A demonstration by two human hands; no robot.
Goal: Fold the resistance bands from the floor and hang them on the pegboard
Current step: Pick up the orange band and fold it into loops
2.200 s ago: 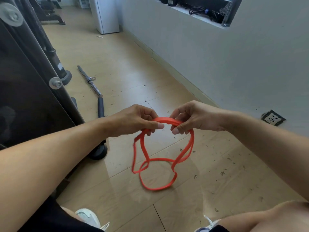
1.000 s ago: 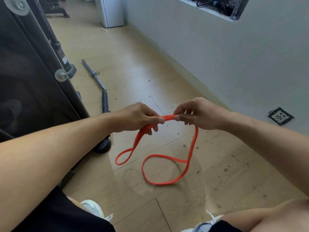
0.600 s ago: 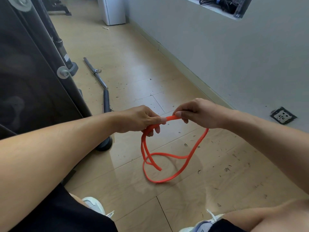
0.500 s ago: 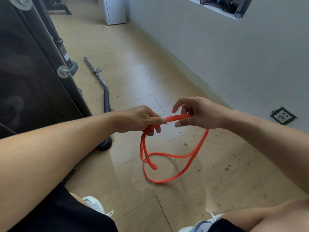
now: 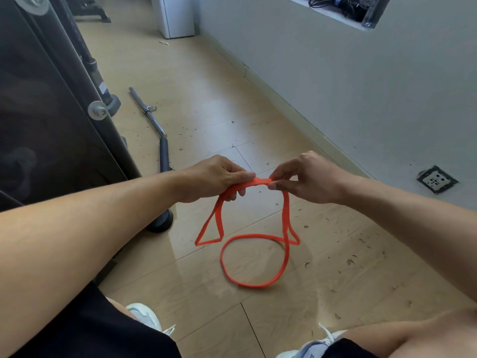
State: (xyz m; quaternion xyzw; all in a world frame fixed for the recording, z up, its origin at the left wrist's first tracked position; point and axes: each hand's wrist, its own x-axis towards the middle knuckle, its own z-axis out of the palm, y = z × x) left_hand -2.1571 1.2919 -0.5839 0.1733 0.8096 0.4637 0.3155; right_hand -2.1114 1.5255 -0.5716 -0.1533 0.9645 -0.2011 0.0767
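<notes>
An orange resistance band [image 5: 254, 259] hangs in loops above the wooden floor. My left hand [image 5: 215, 177] pinches its bunched top strands from the left. My right hand [image 5: 304, 178] pinches the same top section from the right, thumb and fingertips on the band. A short flat stretch of band spans between the two hands. One small loop hangs under the left hand, a larger loop droops to the floor below the right hand. No pegboard is in view.
A dark gym machine frame [image 5: 51, 99] stands at the left with a round foot [image 5: 161, 223]. A metal bar with a grip [image 5: 152, 117] lies on the floor behind. A grey wall [image 5: 361, 86] with a socket [image 5: 436, 179] runs along the right. My shoes [image 5: 144, 316] are below.
My right hand closed its fingers back on the band after briefly opening. The hanging loops spread apart, one to the left and a larger one under the right hand.
</notes>
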